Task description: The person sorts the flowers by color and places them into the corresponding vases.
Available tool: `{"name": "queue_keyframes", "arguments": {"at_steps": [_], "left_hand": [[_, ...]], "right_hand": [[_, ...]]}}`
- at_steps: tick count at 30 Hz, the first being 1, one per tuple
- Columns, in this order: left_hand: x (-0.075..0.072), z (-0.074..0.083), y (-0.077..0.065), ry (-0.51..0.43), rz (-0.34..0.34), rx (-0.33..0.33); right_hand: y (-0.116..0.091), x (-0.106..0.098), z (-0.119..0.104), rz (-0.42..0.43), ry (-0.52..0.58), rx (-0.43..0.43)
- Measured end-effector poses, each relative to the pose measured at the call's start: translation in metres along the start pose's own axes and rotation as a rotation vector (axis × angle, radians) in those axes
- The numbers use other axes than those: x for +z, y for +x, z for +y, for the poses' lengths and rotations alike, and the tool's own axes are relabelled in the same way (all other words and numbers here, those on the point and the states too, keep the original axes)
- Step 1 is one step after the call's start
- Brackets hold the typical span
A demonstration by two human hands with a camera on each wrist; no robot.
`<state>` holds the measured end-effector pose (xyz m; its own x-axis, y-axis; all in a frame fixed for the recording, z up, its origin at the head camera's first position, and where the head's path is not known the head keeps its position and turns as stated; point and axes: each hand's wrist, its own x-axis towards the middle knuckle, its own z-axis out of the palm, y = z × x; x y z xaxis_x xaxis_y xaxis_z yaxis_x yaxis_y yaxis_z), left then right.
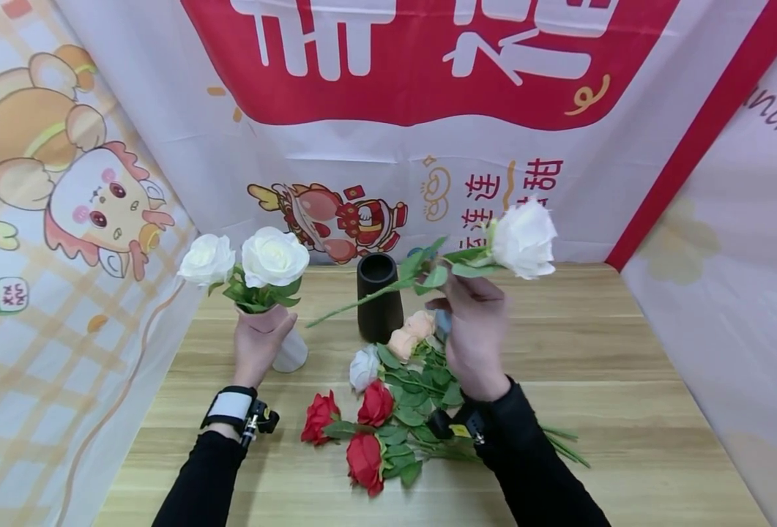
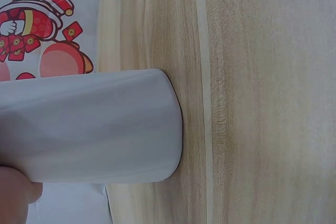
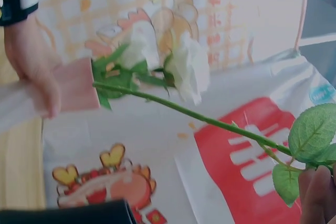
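Red roses (image 1: 365,462) nearest front worktop (image 1: 625,439) edge. Your left hand (image 1: 256,351) grips vase (image 1: 291,353) toward back-left corner; right hand (image 1: 477,340) pinches raised white rose (image 1: 525,238). I'd tip stem (image 1: 355,301) steeper, brace vase.

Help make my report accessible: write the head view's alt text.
The right hand holds a white rose by its stem; the left hand grips a pink and white vase holding two white roses. Three red roses lie on the table.
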<state>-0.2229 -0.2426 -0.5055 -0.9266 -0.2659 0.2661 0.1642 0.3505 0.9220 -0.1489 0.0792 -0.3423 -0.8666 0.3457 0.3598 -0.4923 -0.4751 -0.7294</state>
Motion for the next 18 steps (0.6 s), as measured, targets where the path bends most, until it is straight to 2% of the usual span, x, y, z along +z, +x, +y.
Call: {"name": "queue_keyframes", "arguments": {"at_steps": [4,9,14,18], "left_hand": [[0.000,0.002,0.000,-0.017,-0.002,0.004],[0.001,0.001,0.000,0.021,0.001,0.006],[0.001,-0.001,0.001,0.007,-0.003,0.005],[0.000,-0.002,0.001,0.012,-0.009,-0.023]], "right_hand": [[-0.002,0.021,0.012,-0.037,0.002,-0.021],[-0.005,0.042,0.024,-0.105,0.020,-0.102],[-0.007,0.054,0.033,-0.155,0.061,-0.137],[-0.008,0.060,0.038,-0.165,0.069,-0.161]]}}
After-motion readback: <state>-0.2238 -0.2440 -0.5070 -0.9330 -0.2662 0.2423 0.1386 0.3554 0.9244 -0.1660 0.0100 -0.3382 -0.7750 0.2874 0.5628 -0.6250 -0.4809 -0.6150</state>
